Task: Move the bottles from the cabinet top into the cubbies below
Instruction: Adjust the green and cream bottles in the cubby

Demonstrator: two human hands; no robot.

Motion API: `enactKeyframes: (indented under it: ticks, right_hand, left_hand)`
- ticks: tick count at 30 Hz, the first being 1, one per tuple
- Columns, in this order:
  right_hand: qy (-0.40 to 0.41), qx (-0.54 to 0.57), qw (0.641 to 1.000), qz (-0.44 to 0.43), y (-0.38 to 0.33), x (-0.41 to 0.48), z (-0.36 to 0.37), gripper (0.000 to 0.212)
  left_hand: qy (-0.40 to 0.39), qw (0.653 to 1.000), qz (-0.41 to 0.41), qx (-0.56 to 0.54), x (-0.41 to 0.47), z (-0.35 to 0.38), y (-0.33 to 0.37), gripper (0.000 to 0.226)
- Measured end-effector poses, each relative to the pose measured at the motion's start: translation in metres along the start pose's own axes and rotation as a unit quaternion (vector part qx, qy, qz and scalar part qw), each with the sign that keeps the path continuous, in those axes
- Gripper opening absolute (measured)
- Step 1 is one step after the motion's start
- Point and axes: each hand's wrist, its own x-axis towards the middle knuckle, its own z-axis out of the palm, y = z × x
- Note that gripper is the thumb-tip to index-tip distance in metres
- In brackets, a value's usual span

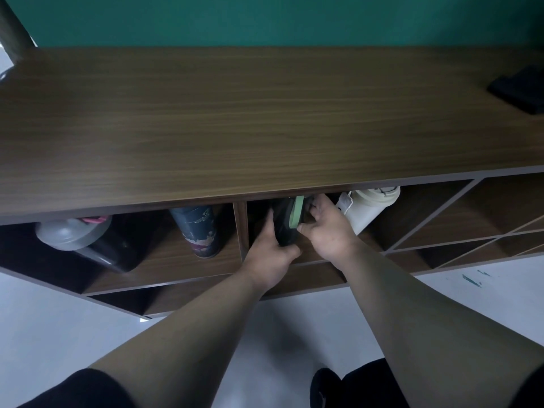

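Observation:
Both hands reach into the middle cubby under the wooden cabinet top (265,119). My left hand (269,254) and my right hand (326,231) both grip a black bottle with a green band (287,220), held tilted inside that cubby; its upper end is hidden by the top's front edge. A white bottle (366,206) stands in the same cubby, just right of my right hand. In the left cubby stand a dark blue patterned bottle (200,228) and a dark shaker with a grey lid (85,240).
A black object (521,89) lies at the far right of the cabinet top. Right of the middle cubby are open compartments with diagonal dividers (459,228). A lower row of cubbies (212,293) runs beneath. White floor lies below, a green wall behind.

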Motion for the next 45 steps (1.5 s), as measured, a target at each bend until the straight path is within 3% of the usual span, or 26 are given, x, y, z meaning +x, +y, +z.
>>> enactKeyframes:
  ticks: [12, 21, 45]
  right_hand:
    - [-0.012, 0.006, 1.0, 0.008, 0.011, 0.005, 0.001, 0.065]
    - [-0.037, -0.02, 0.999, 0.034, 0.019, 0.006, 0.0, 0.087]
    - [-0.043, -0.07, 0.995, 0.06, 0.01, -0.002, -0.001, 0.089]
  left_hand:
    - [0.006, 1.0, -0.006, 0.001, -0.007, 0.003, 0.004, 0.11]
    - [0.013, 1.0, -0.017, 0.016, -0.017, 0.006, 0.008, 0.108]
    - [0.019, 0.999, -0.032, 0.032, -0.022, 0.008, 0.003, 0.109]
